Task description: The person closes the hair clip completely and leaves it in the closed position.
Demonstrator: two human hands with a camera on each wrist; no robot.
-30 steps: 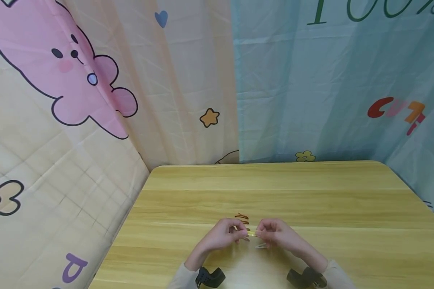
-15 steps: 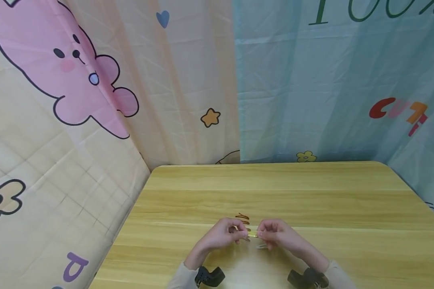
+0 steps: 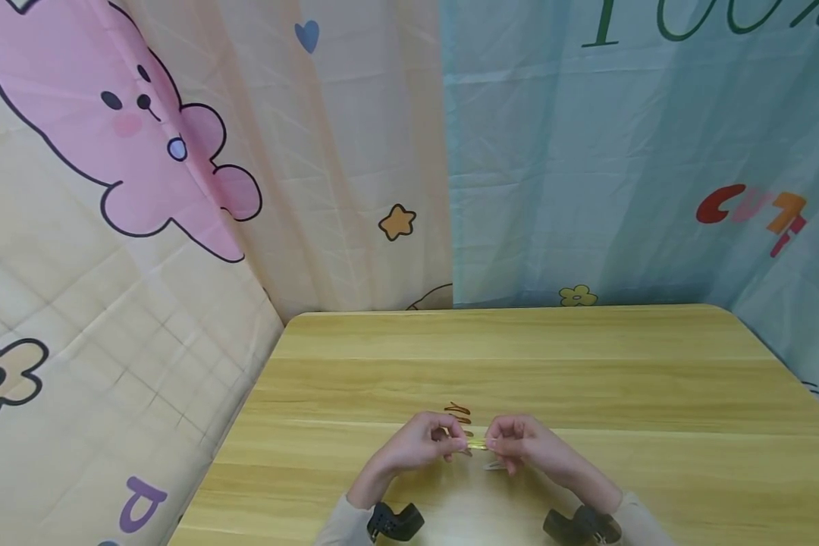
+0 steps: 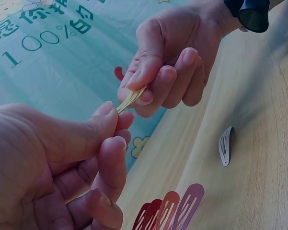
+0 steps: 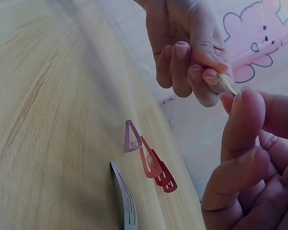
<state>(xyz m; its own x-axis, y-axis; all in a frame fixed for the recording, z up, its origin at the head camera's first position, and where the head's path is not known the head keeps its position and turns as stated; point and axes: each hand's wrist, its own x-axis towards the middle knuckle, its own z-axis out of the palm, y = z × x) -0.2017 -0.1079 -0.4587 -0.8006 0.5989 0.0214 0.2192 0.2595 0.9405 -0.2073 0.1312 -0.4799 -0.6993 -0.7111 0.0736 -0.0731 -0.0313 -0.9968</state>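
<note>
A person holds a yellow hair clip up above the counter, stretched lengthwise between the two hands. The left hand has its grip closed down on one end, thumb against forefinger, with the other fingers curled loosely below. The right hand pinches the opposite end in the same way, its grip also closed to the thickness of the clip. Only the middle of the clip shows between the fingertips, and the right wrist view catches it nearly edge-on, so whether it is snapped flat or bent I cannot tell.

Below the hands, more clips lie on the counter. A pale grey clip sits by itself, nearer the person and under the right hand. A purple clip, an orange clip, a red clip and a darker red clip make a row running away from the person, purple nearest and close beside the orange. Both wrists wear black cameras, and behind the counter hangs a printed cloth with a pink bear at the left
</note>
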